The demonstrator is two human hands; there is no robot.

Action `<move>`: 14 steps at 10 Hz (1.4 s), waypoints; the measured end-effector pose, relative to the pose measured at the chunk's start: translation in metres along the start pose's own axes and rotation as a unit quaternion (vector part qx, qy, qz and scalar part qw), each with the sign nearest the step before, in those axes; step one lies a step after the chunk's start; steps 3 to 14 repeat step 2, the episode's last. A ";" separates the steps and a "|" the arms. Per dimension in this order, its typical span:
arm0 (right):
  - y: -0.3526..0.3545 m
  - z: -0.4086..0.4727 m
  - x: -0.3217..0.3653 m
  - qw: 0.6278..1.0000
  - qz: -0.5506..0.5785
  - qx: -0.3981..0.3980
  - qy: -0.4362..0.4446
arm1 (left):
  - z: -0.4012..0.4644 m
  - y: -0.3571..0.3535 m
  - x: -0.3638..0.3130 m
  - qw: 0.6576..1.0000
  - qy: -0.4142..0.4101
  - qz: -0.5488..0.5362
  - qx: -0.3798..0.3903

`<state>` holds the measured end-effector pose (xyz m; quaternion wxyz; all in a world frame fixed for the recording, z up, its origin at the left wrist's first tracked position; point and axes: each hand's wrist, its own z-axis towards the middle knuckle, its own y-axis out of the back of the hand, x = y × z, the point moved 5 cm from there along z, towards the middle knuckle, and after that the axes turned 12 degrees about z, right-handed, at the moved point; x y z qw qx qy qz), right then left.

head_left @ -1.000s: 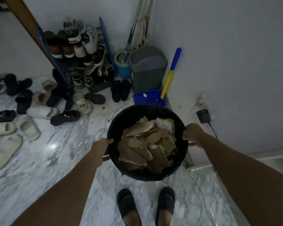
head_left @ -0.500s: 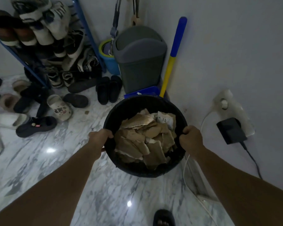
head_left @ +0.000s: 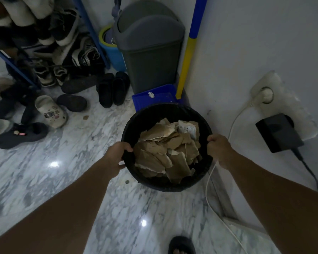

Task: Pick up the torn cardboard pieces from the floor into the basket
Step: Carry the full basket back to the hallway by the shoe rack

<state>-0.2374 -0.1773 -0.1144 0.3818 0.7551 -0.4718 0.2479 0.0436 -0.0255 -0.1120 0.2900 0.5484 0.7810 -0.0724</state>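
A round black basket [head_left: 151, 114] hangs above the marble floor, held by both hands. Inside it lies a heap of torn brown cardboard pieces [head_left: 165, 151], one with a white printed label. My left hand [head_left: 116, 154] grips the basket's left rim. My right hand [head_left: 218, 147] grips the right rim. The basket sits just in front of a blue dustpan and a grey bin, close to the wall. No cardboard piece shows on the floor around it.
A grey swing-lid bin [head_left: 151, 46] stands ahead, with a blue dustpan [head_left: 154, 98] and a blue-yellow handle [head_left: 189, 52] beside it. A shoe rack [head_left: 44, 43] and scattered shoes fill the left. A wall socket with a black adapter [head_left: 277, 132] and white cable [head_left: 209, 180] is on the right.
The view has moved forward toward the bin and dustpan with the basket carried along. Both hands keep the same grip on the rim.
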 end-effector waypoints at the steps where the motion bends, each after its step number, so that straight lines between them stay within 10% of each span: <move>1: 0.001 -0.002 -0.011 0.999 -0.032 0.012 -0.017 | -0.001 -0.004 0.011 1.000 0.003 -0.006 0.005; 14: 0.007 -0.017 -0.016 0.998 -0.048 0.011 -0.025 | -0.014 -0.012 0.013 1.000 0.004 -0.012 0.009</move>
